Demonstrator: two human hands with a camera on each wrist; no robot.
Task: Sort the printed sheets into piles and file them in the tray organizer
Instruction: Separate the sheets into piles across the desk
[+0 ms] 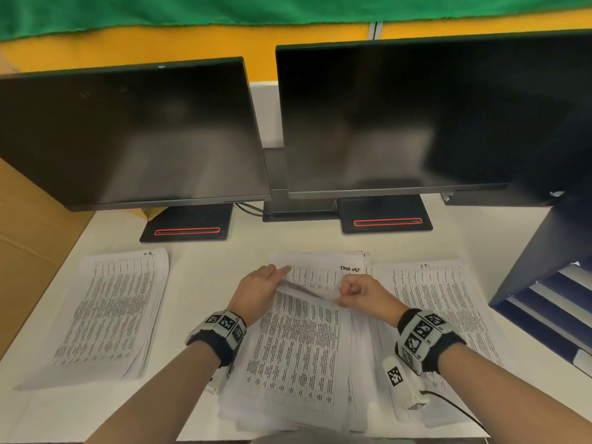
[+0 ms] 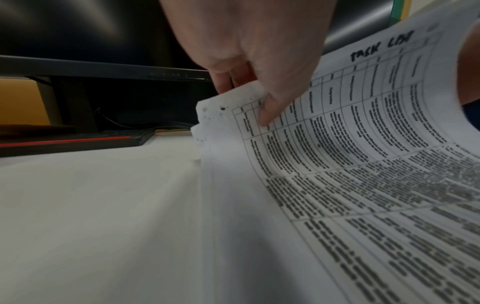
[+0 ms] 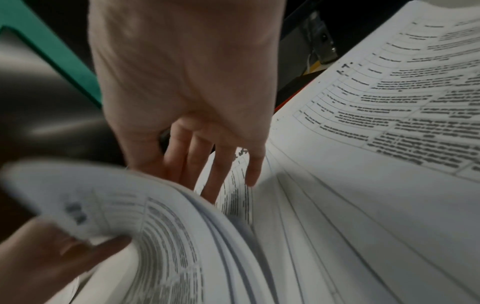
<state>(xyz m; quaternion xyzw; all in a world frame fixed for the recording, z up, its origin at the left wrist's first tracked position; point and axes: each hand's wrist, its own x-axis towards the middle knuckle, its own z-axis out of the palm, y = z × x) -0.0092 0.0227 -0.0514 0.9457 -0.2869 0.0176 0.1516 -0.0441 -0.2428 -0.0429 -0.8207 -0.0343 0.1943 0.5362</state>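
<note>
1. Middle pile (image 1: 298, 341) lies on the desk (image 1: 198, 315), near the person, between the left pile (image 1: 112, 312) and right pile (image 1: 448, 302).
2. Left hand (image 1: 256, 288) pinches the far-left corner of the lifted top sheets (image 2: 324, 133), thumb on top.
3. Right hand (image 1: 362, 291) is curled, grasping the far-right edge of those sheets.
4. Tray organizer (image 1: 551, 293) stands at the right, just beside the right pile.
5. Two dark monitors (image 1: 134, 133) stand at the far side.

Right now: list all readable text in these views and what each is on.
"TASK LIST", handwritten: top of the middle pile's lifted sheet, pinched by the left hand.
"I.T.", roughly, handwritten: top of the right pile; unsure.
Handwritten mark atop the left pile: too blurred.
Printed table text on all sheets: too small.
Right hand curls round the lifted sheets; its wristband markers carry patterns, no words.
</note>
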